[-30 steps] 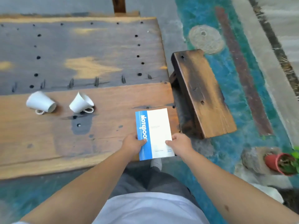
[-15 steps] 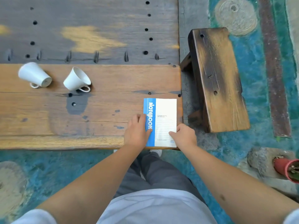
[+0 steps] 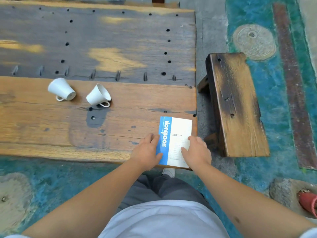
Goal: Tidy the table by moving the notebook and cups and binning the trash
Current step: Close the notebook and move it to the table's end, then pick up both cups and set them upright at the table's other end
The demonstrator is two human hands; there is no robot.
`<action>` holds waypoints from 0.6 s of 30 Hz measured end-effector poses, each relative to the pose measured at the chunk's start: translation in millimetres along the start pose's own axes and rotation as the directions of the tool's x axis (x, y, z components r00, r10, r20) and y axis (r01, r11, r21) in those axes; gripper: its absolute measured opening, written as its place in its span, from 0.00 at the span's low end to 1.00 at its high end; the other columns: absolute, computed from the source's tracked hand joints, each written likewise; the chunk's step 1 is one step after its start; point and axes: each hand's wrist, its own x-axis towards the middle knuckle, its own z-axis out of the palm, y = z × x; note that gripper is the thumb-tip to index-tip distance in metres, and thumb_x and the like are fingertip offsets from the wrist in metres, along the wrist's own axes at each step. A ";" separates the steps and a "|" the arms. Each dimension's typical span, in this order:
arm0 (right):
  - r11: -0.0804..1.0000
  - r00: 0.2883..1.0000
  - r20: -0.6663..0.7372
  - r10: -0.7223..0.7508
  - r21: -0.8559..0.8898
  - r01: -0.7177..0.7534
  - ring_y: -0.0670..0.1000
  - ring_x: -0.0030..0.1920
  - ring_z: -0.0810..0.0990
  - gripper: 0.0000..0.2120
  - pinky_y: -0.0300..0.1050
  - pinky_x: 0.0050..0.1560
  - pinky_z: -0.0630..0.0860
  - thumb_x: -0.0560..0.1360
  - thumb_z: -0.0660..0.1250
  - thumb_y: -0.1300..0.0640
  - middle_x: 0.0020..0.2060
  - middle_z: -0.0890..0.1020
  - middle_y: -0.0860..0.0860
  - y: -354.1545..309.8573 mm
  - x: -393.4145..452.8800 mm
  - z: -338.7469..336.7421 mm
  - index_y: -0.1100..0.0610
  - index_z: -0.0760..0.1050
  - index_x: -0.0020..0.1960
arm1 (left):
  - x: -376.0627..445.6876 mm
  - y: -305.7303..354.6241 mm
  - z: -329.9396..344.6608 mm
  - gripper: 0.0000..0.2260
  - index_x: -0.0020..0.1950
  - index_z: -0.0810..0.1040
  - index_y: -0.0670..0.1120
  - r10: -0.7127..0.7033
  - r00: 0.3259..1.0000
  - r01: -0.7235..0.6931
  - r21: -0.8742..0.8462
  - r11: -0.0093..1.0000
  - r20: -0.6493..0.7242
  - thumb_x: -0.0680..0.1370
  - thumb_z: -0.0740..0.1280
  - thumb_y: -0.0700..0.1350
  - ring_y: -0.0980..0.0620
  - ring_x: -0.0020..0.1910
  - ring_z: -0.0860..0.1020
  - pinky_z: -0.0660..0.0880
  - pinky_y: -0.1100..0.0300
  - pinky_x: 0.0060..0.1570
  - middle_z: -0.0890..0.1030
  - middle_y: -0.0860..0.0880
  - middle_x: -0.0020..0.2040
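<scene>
A blue and white notebook lies flat on the wooden table, at its near right corner. My left hand is at the notebook's left edge, with the thumb on the blue strip. My right hand lies on the white cover near the lower right corner, fingers spread. Two white cups lie on their sides further left on the table: one cup at the left, the other cup beside it, handles toward me. No trash shows in this view.
A dark wooden bench stands just right of the table, across a narrow gap. A red pot sits by a stone on the floor at lower right. The table's far half is dark wood with holes.
The notebook has come down from a raised, tilted hold to lie flat on the table corner. Both hands have gone from gripping its lower edge to lying on it.
</scene>
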 end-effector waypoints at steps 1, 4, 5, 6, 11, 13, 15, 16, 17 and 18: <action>0.998 0.998 -0.035 -0.057 -0.043 0.055 0.55 0.60 0.72 0.23 0.52 0.53 0.72 0.75 0.64 0.44 0.64 0.74 0.50 -7.3 -0.9 -3.0 0.49 0.66 0.67 | -7.2 -6.2 -4.5 0.34 0.78 0.52 0.52 -0.014 1.000 0.014 0.023 1.000 -0.016 0.76 0.62 0.59 0.44 0.75 0.59 0.68 0.45 0.68 0.54 0.47 0.80; 0.952 0.966 0.030 -0.256 -0.169 0.257 0.55 0.68 0.66 0.29 0.55 0.62 0.67 0.74 0.62 0.40 0.72 0.66 0.50 -34.5 -1.7 -8.3 0.49 0.61 0.72 | -33.1 -30.1 -17.8 0.37 0.79 0.49 0.54 -0.082 0.992 0.095 0.140 0.986 -0.093 0.74 0.58 0.65 0.44 0.78 0.53 0.62 0.39 0.70 0.49 0.46 0.81; 0.927 0.947 0.086 -0.311 -0.195 0.322 0.56 0.70 0.63 0.32 0.55 0.64 0.66 0.74 0.61 0.38 0.75 0.63 0.51 -45.7 -2.0 -7.9 0.48 0.59 0.73 | -42.3 -39.4 -22.2 0.38 0.79 0.47 0.55 -0.112 0.987 0.131 0.165 0.978 -0.117 0.74 0.57 0.66 0.43 0.78 0.51 0.61 0.38 0.69 0.47 0.46 0.81; 0.899 0.923 0.138 -0.360 -0.215 0.383 0.56 0.73 0.60 0.34 0.56 0.66 0.64 0.74 0.61 0.37 0.76 0.59 0.51 -57.3 -3.0 -6.8 0.47 0.56 0.75 | -52.0 -48.4 -26.4 0.39 0.79 0.46 0.55 -0.150 0.979 0.172 0.175 0.969 -0.136 0.73 0.56 0.67 0.43 0.79 0.49 0.60 0.37 0.69 0.46 0.47 0.81; 0.755 0.798 0.272 -0.538 -0.267 0.600 0.57 0.77 0.51 0.42 0.58 0.71 0.57 0.70 0.58 0.31 0.79 0.50 0.52 -119.8 -14.8 4.7 0.46 0.48 0.77 | -105.4 -90.2 -43.0 0.41 0.79 0.43 0.56 -0.360 0.907 0.385 0.083 0.919 -0.218 0.71 0.52 0.71 0.43 0.79 0.45 0.57 0.35 0.71 0.43 0.46 0.81; 0.710 0.762 0.320 -0.563 -0.285 0.644 0.57 0.77 0.48 0.43 0.58 0.72 0.53 0.69 0.58 0.30 0.79 0.47 0.51 -143.8 -19.2 9.5 0.45 0.46 0.77 | -127.3 -106.8 -45.1 0.41 0.79 0.43 0.57 -0.434 0.867 0.450 0.012 0.893 -0.244 0.71 0.51 0.72 0.43 0.79 0.45 0.56 0.34 0.71 0.43 0.46 0.81; 0.677 0.732 0.353 -0.582 -0.288 0.677 0.57 0.77 0.48 0.44 0.57 0.73 0.52 0.69 0.59 0.30 0.79 0.45 0.51 -166.2 -24.1 14.9 0.44 0.44 0.77 | -147.0 -123.1 -45.9 0.41 0.79 0.42 0.58 -0.491 0.833 0.496 -0.051 0.867 -0.255 0.70 0.50 0.73 0.43 0.79 0.44 0.57 0.34 0.71 0.42 0.47 0.81; 0.662 0.717 0.364 -0.594 -0.286 0.693 0.58 0.77 0.48 0.44 0.57 0.73 0.52 0.68 0.59 0.30 0.79 0.44 0.51 -177.2 -27.1 18.4 0.43 0.44 0.77 | -155.7 -131.5 -46.0 0.41 0.79 0.42 0.58 -0.512 0.820 0.512 -0.070 0.856 -0.256 0.70 0.49 0.74 0.43 0.79 0.44 0.57 0.35 0.71 0.42 0.47 0.81; 0.648 0.705 0.373 -0.603 -0.286 0.706 0.58 0.77 0.48 0.45 0.57 0.73 0.52 0.68 0.58 0.29 0.79 0.44 0.52 -188.3 -30.9 22.1 0.43 0.44 0.77 | -163.9 -140.1 -45.9 0.41 0.79 0.42 0.58 -0.529 0.810 0.527 -0.083 0.846 -0.255 0.70 0.49 0.74 0.43 0.79 0.44 0.57 0.35 0.71 0.42 0.47 0.81; 0.638 0.697 0.382 -0.608 -0.288 0.714 0.58 0.77 0.48 0.45 0.57 0.73 0.52 0.68 0.58 0.29 0.79 0.44 0.52 -198.7 -35.0 25.7 0.43 0.44 0.77 | -171.6 -148.6 -46.1 0.41 0.79 0.42 0.58 -0.544 0.800 0.540 -0.091 0.837 -0.252 0.70 0.49 0.74 0.43 0.79 0.44 0.57 0.35 0.71 0.42 0.47 0.81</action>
